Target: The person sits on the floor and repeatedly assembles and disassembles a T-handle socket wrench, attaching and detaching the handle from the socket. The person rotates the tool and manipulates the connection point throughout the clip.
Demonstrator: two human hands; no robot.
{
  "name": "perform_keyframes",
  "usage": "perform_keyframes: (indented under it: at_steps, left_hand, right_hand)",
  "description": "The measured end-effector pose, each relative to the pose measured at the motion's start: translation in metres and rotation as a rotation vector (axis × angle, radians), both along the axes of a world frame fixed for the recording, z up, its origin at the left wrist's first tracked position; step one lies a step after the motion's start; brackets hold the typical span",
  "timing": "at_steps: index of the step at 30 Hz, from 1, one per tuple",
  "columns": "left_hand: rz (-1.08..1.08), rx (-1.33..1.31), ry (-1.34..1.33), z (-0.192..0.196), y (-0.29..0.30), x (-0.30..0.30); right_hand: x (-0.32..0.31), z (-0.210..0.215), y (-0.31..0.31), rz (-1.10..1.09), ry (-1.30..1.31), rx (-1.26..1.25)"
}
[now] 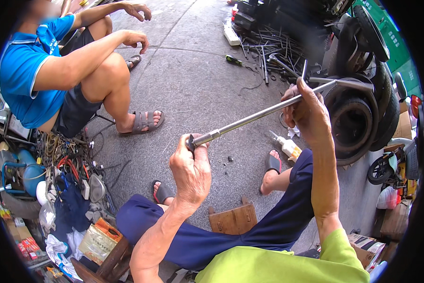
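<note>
A long silver metal rod (259,117) slants across in front of me, its right end higher. A hex-shaped collar shows near its left end. My left hand (191,172) is closed round that end, where a small black piece (191,144) sticks out between thumb and fingers. Farther up, my right hand (310,113) is closed on the rod near the other end, which pokes out past the fingers. A thinner metal bar (306,70) rises by my right thumb; how it joins the rod is hidden. Below on the ground lie small dark pieces (230,159).
A white bottle (289,146) with a nozzle stands by my right foot. A small wooden stool (233,220) is between my legs. Tyres (356,118) and a heap of metal tools (278,49) lie right. Someone in blue (37,89) sits left, beside tangled cables (63,153).
</note>
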State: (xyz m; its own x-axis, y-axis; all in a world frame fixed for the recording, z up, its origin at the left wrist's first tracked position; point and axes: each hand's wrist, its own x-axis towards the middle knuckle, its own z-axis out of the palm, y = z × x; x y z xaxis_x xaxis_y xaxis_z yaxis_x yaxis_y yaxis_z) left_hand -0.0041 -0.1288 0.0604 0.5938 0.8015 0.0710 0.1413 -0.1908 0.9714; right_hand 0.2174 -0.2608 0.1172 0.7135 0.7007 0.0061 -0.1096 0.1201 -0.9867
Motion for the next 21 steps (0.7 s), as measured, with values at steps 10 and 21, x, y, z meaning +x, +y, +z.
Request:
perform_keyframes:
  at_steps: [10,21]
  left_hand:
    - [0.048,0.037,-0.021,-0.0009,0.0012,0.0014]
    - [0.083,0.091,-0.094,0.004,0.0068,-0.0018]
  right_hand:
    - [0.0012,-0.0059,-0.0038,-0.065,-0.011,-0.118]
    - [-0.0017,-0.0055,-0.0021,0.178,0.21,0.125]
